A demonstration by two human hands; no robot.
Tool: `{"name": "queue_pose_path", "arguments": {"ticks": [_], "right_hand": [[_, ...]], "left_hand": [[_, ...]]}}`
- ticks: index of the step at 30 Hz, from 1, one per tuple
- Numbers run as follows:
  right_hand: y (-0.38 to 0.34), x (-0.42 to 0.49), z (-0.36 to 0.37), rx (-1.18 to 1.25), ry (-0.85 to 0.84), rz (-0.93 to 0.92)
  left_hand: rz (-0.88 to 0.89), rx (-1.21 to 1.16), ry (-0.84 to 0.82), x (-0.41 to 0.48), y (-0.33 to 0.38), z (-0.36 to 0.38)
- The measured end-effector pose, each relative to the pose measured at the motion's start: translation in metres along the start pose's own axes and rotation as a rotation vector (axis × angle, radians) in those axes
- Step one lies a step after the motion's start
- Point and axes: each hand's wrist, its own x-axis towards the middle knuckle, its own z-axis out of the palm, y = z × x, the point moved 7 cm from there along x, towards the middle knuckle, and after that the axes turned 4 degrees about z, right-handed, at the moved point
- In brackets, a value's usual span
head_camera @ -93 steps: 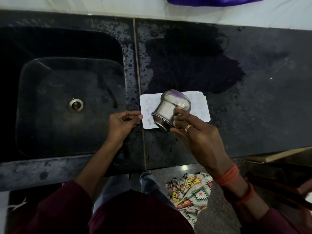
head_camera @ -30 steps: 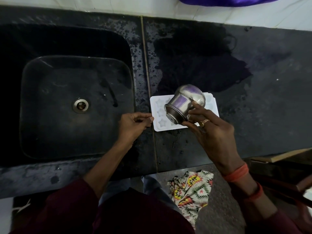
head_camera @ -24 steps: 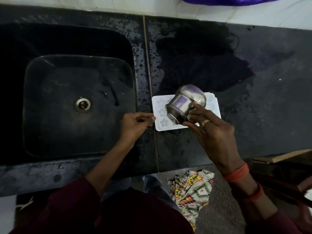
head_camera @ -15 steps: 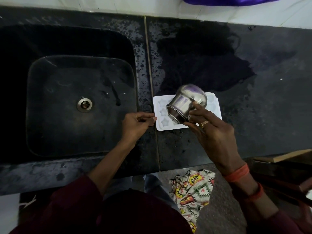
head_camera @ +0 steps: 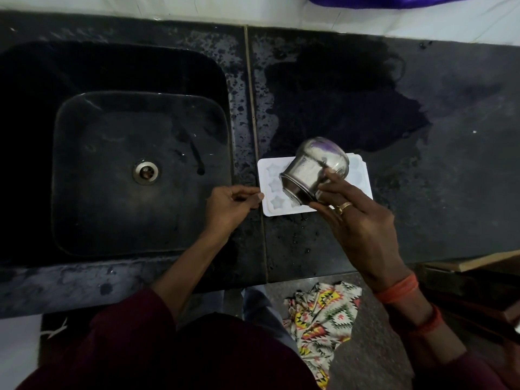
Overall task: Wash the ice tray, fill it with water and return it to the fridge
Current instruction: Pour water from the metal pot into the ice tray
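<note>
Open bench (head_camera: 439, 192) runs right of the tray (head_camera: 271, 178) and behind it, wet and dark, up to the white wall (head_camera: 140, 7). Over the tray the way is blocked: a steel cup (head_camera: 312, 170) tilts above its middle, gripped by the right hand (head_camera: 363, 223), which also covers the near right corner. The left hand (head_camera: 228, 205) holds the left rim with curled fingers, closing that side. 2 sides stay reachable: far and right. Left of the seam the sink (head_camera: 112, 220) drops away, a deep open basin. A wooden board (head_camera: 478, 263) juts at the bench's near right edge.
</note>
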Motion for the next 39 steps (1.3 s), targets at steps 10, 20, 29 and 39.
{"name": "queue_pose_path", "arguments": {"ticks": [10, 20, 29, 39], "right_hand": [[-0.007, -0.003, -0.004, -0.073, 0.01, -0.062], [-0.012, -0.004, -0.012, -0.075, 0.035, -0.06], [-0.014, -0.005, -0.017, -0.054, 0.058, -0.066], [-0.008, -0.002, -0.009, -0.01, 0.072, 0.012]], "left_hand": [[-0.004, 0.014, -0.013, 0.0, 0.001, 0.001], [0.013, 0.035, -0.027, 0.002, 0.0, 0.001], [0.012, 0.037, -0.033, 0.003, 0.0, 0.0], [0.018, 0.041, -0.051, 0.003, 0.004, 0.0]]}}
